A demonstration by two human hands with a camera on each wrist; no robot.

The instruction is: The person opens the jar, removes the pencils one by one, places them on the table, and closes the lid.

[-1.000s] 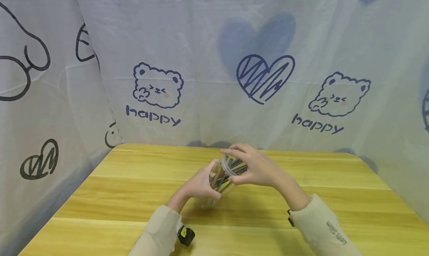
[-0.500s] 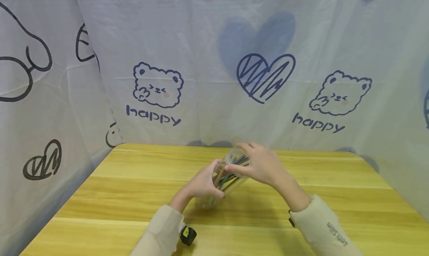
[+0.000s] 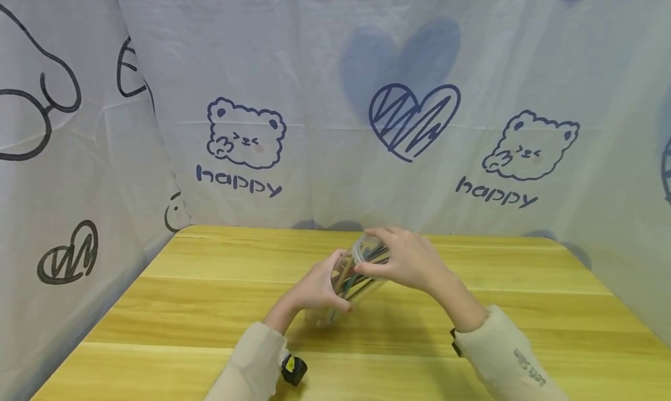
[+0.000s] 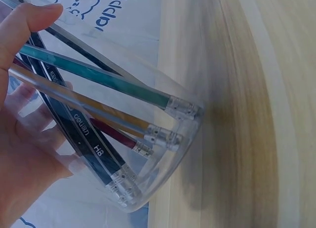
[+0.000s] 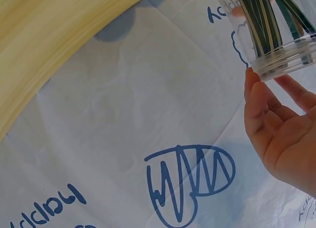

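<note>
Over the wood-grained bench (image 3: 157, 313), a clear jar (image 3: 348, 282) of pencils (image 4: 98, 77) leans, its upper end toward the right hand (image 3: 411, 261). The left hand (image 3: 316, 287) wraps round the jar's side, thumb and fingers parted by its width. The right hand is half curled, thumb and fingertips gripping the clear rim (image 5: 286, 60). Inside, green, tan, dark red and black pencils slant, silvery ends at the base (image 4: 165, 164).
</note>
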